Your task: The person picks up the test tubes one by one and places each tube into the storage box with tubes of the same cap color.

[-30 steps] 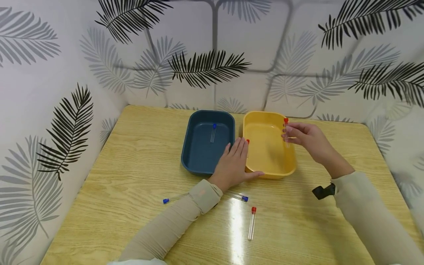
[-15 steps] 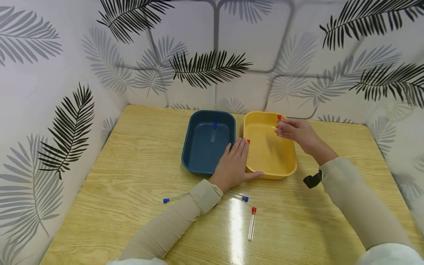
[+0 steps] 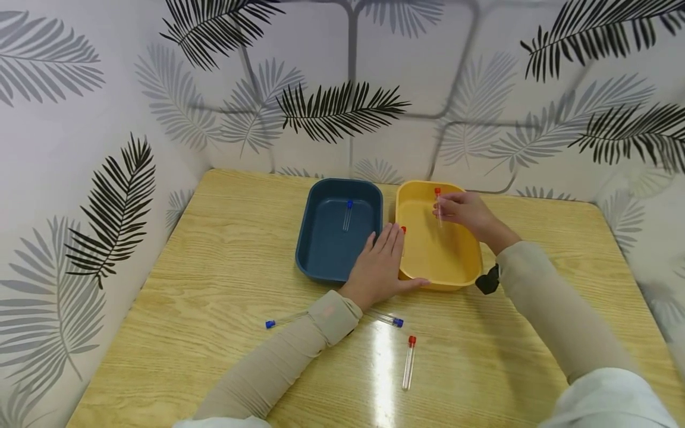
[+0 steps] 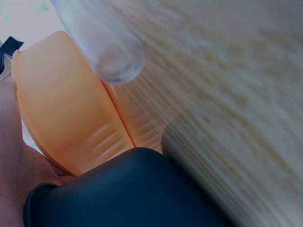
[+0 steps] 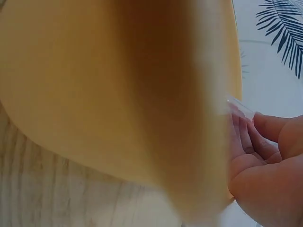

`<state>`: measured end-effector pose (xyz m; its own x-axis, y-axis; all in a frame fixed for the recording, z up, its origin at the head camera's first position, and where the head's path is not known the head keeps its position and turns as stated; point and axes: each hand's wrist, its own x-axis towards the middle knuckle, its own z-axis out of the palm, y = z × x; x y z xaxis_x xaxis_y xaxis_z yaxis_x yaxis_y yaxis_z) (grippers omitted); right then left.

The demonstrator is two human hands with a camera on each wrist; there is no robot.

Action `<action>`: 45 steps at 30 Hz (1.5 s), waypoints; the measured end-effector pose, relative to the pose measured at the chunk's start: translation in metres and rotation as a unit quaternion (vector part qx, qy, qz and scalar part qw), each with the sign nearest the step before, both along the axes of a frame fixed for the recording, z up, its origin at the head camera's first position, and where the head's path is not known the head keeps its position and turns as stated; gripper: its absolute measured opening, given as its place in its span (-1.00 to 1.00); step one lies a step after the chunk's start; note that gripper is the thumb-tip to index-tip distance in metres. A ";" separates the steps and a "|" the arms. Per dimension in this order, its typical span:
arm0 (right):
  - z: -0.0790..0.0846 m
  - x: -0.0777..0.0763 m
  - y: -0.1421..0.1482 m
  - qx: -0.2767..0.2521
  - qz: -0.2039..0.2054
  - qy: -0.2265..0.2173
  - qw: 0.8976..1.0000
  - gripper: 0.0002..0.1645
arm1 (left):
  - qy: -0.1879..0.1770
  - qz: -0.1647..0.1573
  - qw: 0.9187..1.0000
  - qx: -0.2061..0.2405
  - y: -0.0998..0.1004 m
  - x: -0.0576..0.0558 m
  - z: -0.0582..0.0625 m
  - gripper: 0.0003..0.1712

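Observation:
My right hand (image 3: 471,217) pinches a clear test tube (image 3: 439,208) with a red cap over the yellow bin (image 3: 441,270). It holds the tube nearly upright, cap at the top; in the right wrist view the thumb and fingers meet on the clear tube (image 5: 242,109). My left hand (image 3: 377,267) lies with straight fingers across the adjoining rims of the yellow bin and the dark blue bin (image 3: 321,252), thumb along the yellow one's front rim. Beside its fingertips shows a red cap (image 3: 404,229) inside the yellow bin, the rest mostly hidden.
Inside the blue bin lies a blue-capped tube (image 3: 348,215). Near my left sleeve, a blue cap (image 3: 270,324) and another blue-capped tube (image 3: 390,320) show on the wooden table (image 3: 214,249). A red-capped tube (image 3: 409,364) lies closer to me. A patterned wall stands behind.
My right hand has carried the red-capped test tube leftward, from the yellow bin's right rim to over its inside. The left hand has stayed in place.

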<state>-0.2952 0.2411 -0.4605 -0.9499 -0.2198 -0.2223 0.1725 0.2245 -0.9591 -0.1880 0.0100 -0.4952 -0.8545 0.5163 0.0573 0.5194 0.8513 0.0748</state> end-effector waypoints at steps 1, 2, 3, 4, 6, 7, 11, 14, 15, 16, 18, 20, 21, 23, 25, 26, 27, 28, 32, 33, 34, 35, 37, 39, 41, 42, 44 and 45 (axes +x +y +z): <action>0.000 -0.001 0.000 0.005 0.001 -0.002 1.000 -0.47 | 0.000 0.000 1.000 0.001 0.000 0.000 0.000 0.35; 0.000 -0.002 -0.001 0.010 0.001 -0.002 1.000 -0.47 | 0.000 0.001 1.000 0.001 0.001 0.000 0.001 0.35; 0.000 -0.002 -0.001 0.011 0.006 -0.004 1.000 -0.45 | 0.001 0.001 1.000 -0.001 0.001 0.000 0.001 0.35; 0.001 -0.003 -0.002 0.012 0.012 -0.006 1.000 -0.45 | 0.002 0.003 1.000 -0.003 0.001 0.000 0.001 0.35; 0.003 -0.003 -0.001 0.016 0.020 -0.013 1.000 -0.44 | 0.004 0.003 1.000 -0.003 0.002 0.000 0.001 0.35; 0.005 -0.003 -0.001 0.018 0.025 -0.018 0.999 -0.45 | 0.004 0.003 1.000 -0.002 0.002 0.000 0.002 0.35; 0.011 -0.005 0.002 0.011 0.034 -0.043 0.998 -0.47 | 0.002 0.002 1.000 -0.001 0.003 0.000 0.001 0.34; 0.015 -0.007 0.001 0.000 0.035 -0.059 0.998 -0.47 | 0.004 0.004 1.000 -0.006 0.003 0.000 0.000 0.34; 0.016 -0.007 0.000 -0.002 0.036 -0.062 0.997 -0.46 | 0.005 0.005 1.000 -0.007 0.003 0.000 -0.001 0.34; 0.017 -0.008 -0.002 -0.004 0.033 -0.067 0.997 -0.46 | 0.005 0.005 1.000 -0.007 0.002 0.000 -0.001 0.34; 0.017 -0.011 -0.007 0.000 0.036 -0.074 0.997 -0.46 | 0.006 0.004 1.000 -0.006 0.001 0.000 -0.001 0.34; 0.015 -0.013 -0.012 0.009 0.042 -0.077 0.996 -0.46 | 0.009 0.004 1.000 -0.004 0.001 0.000 -0.001 0.34; 0.014 -0.015 -0.014 0.016 0.043 -0.078 0.996 -0.47 | 0.011 0.004 1.000 -0.003 0.001 0.000 -0.001 0.34; 0.010 -0.018 -0.019 0.029 0.044 -0.080 0.995 -0.49 | 0.013 0.006 1.000 -0.003 0.001 0.000 -0.001 0.33; 0.006 -0.021 -0.023 0.036 0.038 -0.083 0.995 -0.52 | 0.011 0.007 1.000 0.000 0.001 0.000 -0.001 0.33; 0.004 -0.022 -0.024 0.038 0.032 -0.086 0.995 -0.53 | 0.010 0.006 1.000 0.000 0.001 0.001 -0.001 0.33; 0.001 -0.023 -0.026 0.045 0.028 -0.087 0.995 -0.54 | 0.008 0.006 1.000 0.000 0.001 0.001 -0.001 0.33; -0.001 -0.025 -0.026 0.046 0.022 -0.089 0.995 -0.54 | 0.005 0.007 1.000 0.001 0.001 0.001 0.000 0.33; -0.014 -0.027 -0.027 0.068 0.002 -0.100 0.993 -0.57 | 0.003 0.007 1.000 -0.005 0.002 0.002 -0.001 0.33; -0.017 -0.028 -0.026 0.073 -0.001 -0.104 0.992 -0.57 | 0.002 0.008 1.000 -0.006 0.002 0.002 -0.002 0.33; -0.020 -0.028 -0.026 0.073 -0.007 -0.110 0.991 -0.57 | 0.002 0.008 1.000 -0.007 0.002 0.002 -0.002 0.33; -0.023 -0.029 -0.025 0.075 -0.012 -0.114 0.991 -0.57 | 0.003 0.008 1.000 -0.008 0.002 0.002 -0.002 0.33; -0.028 -0.030 -0.024 0.073 -0.024 -0.122 0.990 -0.56 | 0.006 0.007 1.000 -0.008 0.002 0.002 -0.003 0.33; -0.031 -0.031 -0.023 0.060 -0.036 -0.129 0.989 -0.55 | 0.013 0.006 1.000 -0.007 0.002 0.002 -0.003 0.33; -0.033 -0.033 -0.022 0.051 -0.041 -0.129 0.989 -0.54 | 0.020 0.005 1.000 -0.006 0.002 0.001 -0.004 0.33; -0.033 -0.033 -0.022 0.049 -0.043 -0.130 0.989 -0.54 | 0.023 0.005 1.000 -0.006 0.002 0.001 -0.004 0.33; -0.033 -0.033 -0.021 0.045 -0.043 -0.132 0.989 -0.53 | 0.029 0.005 1.000 -0.005 0.002 0.001 -0.005 0.34; -0.033 -0.033 -0.021 0.047 -0.043 -0.133 0.989 -0.53 | 0.029 0.005 1.000 -0.004 0.002 0.001 -0.006 0.34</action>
